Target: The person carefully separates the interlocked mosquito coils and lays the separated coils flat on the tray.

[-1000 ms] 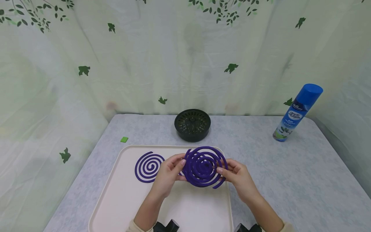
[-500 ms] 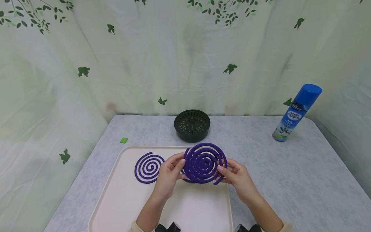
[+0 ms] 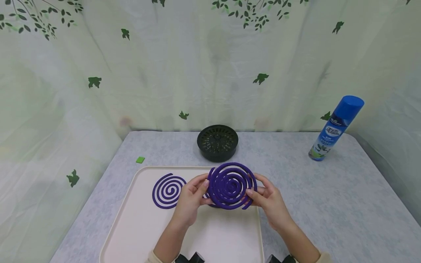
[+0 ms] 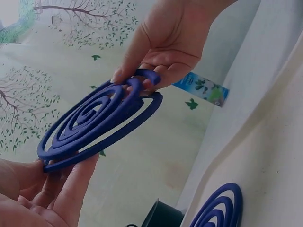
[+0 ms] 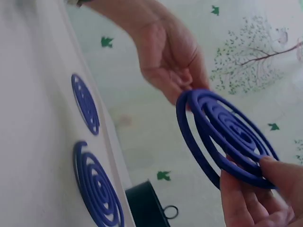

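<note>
Two purple mosquito coils [image 3: 232, 184], nested or stacked together, are held up between both hands over the right part of a white tray [image 3: 223, 233]. My left hand [image 3: 190, 199] pinches their left edge between thumb and fingers. At the right edge, my right hand [image 3: 269, 199] grips them, thumb on the near face and fingers behind. In the left wrist view the coil layers [image 4: 94, 120] sit slightly apart at the rim. On the tray's left lies another purple coil [image 3: 171, 189], partly covered by my left hand. One more coil [image 5: 97, 189] on the tray shows in the right wrist view.
Behind the tray stands a round dark green coil holder [image 3: 218, 143] with a slotted lid and, in the right wrist view, a wire ring [image 5: 171, 212]. A blue spray can [image 3: 336, 128] is at the back right. A small green square [image 3: 140, 160] lies at left.
The held coils have tilted up a little and now lie closer together. My right index finger has shifted higher along their edge, while the left hand stays almost still.
</note>
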A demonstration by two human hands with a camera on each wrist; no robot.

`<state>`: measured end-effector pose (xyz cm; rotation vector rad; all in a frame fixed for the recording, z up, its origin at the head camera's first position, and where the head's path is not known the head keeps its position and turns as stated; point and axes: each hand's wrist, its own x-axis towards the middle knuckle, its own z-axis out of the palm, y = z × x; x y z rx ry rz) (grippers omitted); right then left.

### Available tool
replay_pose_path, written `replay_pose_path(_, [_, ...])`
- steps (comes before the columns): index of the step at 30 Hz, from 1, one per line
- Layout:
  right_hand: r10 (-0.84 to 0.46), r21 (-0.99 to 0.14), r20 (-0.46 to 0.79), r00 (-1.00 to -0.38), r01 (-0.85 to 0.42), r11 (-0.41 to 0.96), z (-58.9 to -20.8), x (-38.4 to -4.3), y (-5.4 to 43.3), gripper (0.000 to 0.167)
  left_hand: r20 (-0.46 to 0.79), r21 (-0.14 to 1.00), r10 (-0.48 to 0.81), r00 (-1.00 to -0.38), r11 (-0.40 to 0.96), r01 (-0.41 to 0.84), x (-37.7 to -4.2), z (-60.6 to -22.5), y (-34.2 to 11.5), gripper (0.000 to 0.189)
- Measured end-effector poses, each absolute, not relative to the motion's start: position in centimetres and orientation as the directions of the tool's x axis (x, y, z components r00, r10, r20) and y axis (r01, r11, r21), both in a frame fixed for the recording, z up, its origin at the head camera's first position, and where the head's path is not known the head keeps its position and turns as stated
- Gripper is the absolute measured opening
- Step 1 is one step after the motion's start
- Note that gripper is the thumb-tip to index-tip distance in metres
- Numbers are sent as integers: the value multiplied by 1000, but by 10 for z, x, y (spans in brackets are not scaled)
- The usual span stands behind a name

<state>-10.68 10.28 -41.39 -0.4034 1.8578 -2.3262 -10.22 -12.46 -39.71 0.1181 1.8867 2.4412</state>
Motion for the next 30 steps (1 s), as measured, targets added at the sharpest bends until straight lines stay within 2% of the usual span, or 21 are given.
replay_pose_path(6, [-328, -946, 320, -889, -278, -169, -416, -109, 112, 44, 24, 967, 165, -986, -254, -19, -102, -397, -128, 29])
replay_pose_path(15, [-440, -908, 417, -795, -351, -227, -414, -116, 122, 42, 31, 970, 279, -960, -241, -38, -103, -398, -132, 35])
replay_pose_path(18, [-440, -910, 413, -797, -340, -237, -414, -116, 122, 42, 34, 969, 294, -955, -244, -40, -103, -398, -132, 31])
replay_pose_path(22, [-387, -920, 380, -840, -299, -255, -415, -114, 117, 42, 59, 968, 275, -960, -252, -13, -102, -399, -132, 25])
replay_pose_path(27, [-335, -938, 276, -901, -177, -298, -417, -108, 106, 39, 101, 960, 239, -966, -279, 31, -102, -398, -134, 19])
replay_pose_path(30, [-339, -925, 229, -912, -96, -367, -417, -105, 101, 37, 111, 953, 222, -969, -299, 40, -103, -397, -135, 18])
